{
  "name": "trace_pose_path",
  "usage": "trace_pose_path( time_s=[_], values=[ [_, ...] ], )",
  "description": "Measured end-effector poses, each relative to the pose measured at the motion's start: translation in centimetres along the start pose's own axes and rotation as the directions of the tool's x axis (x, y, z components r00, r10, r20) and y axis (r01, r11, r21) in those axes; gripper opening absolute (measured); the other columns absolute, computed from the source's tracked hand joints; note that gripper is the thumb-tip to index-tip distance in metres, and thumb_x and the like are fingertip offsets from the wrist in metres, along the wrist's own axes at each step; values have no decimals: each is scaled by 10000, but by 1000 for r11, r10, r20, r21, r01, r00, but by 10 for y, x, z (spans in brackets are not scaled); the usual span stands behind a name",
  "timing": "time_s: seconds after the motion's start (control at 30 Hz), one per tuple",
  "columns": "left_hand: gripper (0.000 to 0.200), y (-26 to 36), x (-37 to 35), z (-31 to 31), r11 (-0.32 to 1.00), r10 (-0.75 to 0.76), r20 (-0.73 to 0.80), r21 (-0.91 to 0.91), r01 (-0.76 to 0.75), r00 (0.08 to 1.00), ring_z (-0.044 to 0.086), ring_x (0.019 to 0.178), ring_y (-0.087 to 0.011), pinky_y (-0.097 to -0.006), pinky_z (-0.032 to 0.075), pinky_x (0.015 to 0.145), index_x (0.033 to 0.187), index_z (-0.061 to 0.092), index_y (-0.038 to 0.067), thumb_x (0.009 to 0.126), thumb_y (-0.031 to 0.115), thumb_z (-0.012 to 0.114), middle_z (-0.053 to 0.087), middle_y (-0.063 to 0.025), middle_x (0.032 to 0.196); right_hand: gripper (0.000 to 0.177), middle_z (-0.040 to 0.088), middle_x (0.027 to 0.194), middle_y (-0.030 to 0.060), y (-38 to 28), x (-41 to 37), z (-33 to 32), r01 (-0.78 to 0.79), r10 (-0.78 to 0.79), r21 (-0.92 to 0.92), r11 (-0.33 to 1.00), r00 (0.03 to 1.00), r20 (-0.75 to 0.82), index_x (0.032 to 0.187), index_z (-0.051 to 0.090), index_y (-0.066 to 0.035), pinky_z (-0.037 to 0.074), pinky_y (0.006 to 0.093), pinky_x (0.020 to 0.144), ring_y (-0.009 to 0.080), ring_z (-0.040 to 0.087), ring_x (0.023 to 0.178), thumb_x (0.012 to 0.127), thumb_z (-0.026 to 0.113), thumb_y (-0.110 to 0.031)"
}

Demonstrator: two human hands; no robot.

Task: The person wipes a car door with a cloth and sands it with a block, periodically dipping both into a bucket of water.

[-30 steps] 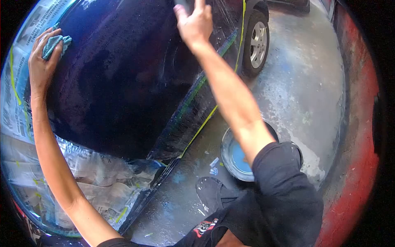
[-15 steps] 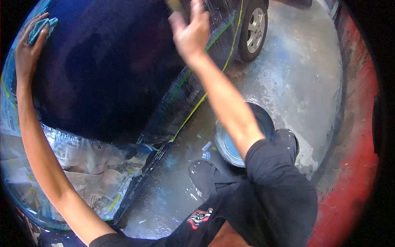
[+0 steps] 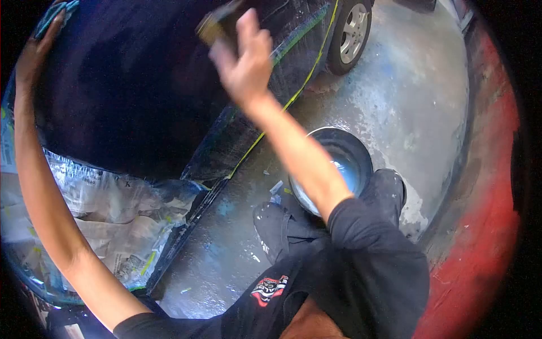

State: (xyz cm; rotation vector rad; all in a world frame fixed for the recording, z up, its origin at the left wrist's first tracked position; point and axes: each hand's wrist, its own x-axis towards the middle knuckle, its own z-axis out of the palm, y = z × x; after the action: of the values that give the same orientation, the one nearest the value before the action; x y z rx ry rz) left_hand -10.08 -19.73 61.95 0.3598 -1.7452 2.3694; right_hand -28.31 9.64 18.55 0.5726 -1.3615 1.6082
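Observation:
My left hand (image 3: pixel 35 56), at the upper left, is closed on a teal cloth (image 3: pixel 56 16) against the far edge of the dark car panel (image 3: pixel 130 90). My right hand (image 3: pixel 247 65) is over the panel's right side and grips a yellowish-brown block (image 3: pixel 211 28). Motion blurs the block and the fingers, so its exact kind does not show. The panel looks dark blue to black and wet in places.
Newspaper masking (image 3: pixel 107 198) covers the car's glass at lower left. Yellow-green tape (image 3: pixel 293 99) runs along the car's side. A wheel (image 3: pixel 351 35) stands at the top. A black bucket of water (image 3: pixel 353 164) sits on the wet floor (image 3: pixel 418 107) by my feet. A red surface (image 3: pixel 480 243) borders the right.
My right hand has swept left over the panel with the block, which now shows more. My left hand has moved up and slightly left in view with the cloth.

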Motion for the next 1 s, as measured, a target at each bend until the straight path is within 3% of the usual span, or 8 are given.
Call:
trace_pose_path(
  time_s=[0.13, 0.23, 0.3, 0.37, 0.43, 0.57, 0.77, 1.0],
  values=[
    [727, 2, 7, 48, 842, 98, -145, 539, -5, 985, 237, 1571, -245, -491, 116, 1320, 1668, 68, 154, 1073, 147, 485, 249, -150, 1691, 813, 634, 1094, 175, 11, -18, -3, 291, -292, 36, 956, 956, 28, 1420, 552, -39, 492, 438, 723, 343, 559, 812, 770, 849, -427],
    [691, -10, 3, 32, -118, 207, -103, 985, 129, 973, 50, 1609, -233, -483, -37, 1314, 1677, 42, 165, 1080, 116, 387, 62, -80, 1747, 600, 649, 1134, 219, 94, 82, -2, -153, 152, 63, 986, 988, 7, 1294, 597, -46, 511, 488, 793, 444, 616, 922, 849, 810, -388],
    [696, -22, 6, 67, -25, 272, -91, 994, 102, 958, 40, 1610, -219, -474, -31, 1315, 1678, 39, 173, 1079, 118, 391, 44, -67, 1749, 758, 555, 1394, 338, 106, 118, -5, -524, 524, -111, 844, 851, -32, 1566, 385, -75, 457, 502, 1069, 486, 552, 1282, 954, 704, -388],
    [707, -6, 3, 38, -105, 240, -93, 987, 121, 966, 31, 1610, -201, -459, -29, 1317, 1679, 39, 194, 1076, 119, 399, 40, -51, 1751, 502, 636, 1177, 257, 112, 80, 16, -281, 277, -96, 955, 959, -57, 1201, 603, -22, 501, 511, 853, 500, 613, 1003, 878, 782, -363],
    [725, -3, 1, 28, 186, 233, -181, 973, 139, 955, 58, 1607, -188, -441, 8, 1319, 1680, 42, 216, 1072, 134, 427, 58, -34, 1750, 731, 624, 1150, 282, 36, 28, 3, -71, 72, 11, 997, 993, -92, 1445, 527, -28, 497, 504, 859, 452, 609, 931, 858, 803, -365],
    [683, -1, 2, 29, 984, 23, -62, 177, -12, 998, 249, 1566, -194, -408, 196, 1296, 1653, 215, 214, 1055, 189, 543, 250, -30, 1703, 901, 569, 979, 149, 15, 4, -1, 205, -210, 59, 977, 974, 86, 1516, 485, -76, 493, 433, 738, 347, 559, 836, 771, 860, -418],
    [340, -5, 10, -109, 541, -377, -375, -831, -127, 847, 519, 1417, -242, -407, 384, 1205, 1354, 685, 129, 1027, 214, 652, 632, -86, 1439, 744, 571, 1378, 321, 38, 175, 23, -324, 324, -79, 943, 946, -6, 1560, 395, -100, 464, 510, 1056, 482, 569, 1258, 949, 703, -393],
    [358, 5, -2, -128, 417, -447, -305, -903, -106, 841, 540, 1396, -253, -378, 397, 1173, 1347, 689, 131, 993, 179, 676, 602, -116, 1470, 952, 569, 990, 143, -34, 14, 5, 278, -286, 74, 958, 949, 135, 1547, 459, -132, 479, 423, 687, 316, 567, 833, 731, 892, -364]
  ],
)
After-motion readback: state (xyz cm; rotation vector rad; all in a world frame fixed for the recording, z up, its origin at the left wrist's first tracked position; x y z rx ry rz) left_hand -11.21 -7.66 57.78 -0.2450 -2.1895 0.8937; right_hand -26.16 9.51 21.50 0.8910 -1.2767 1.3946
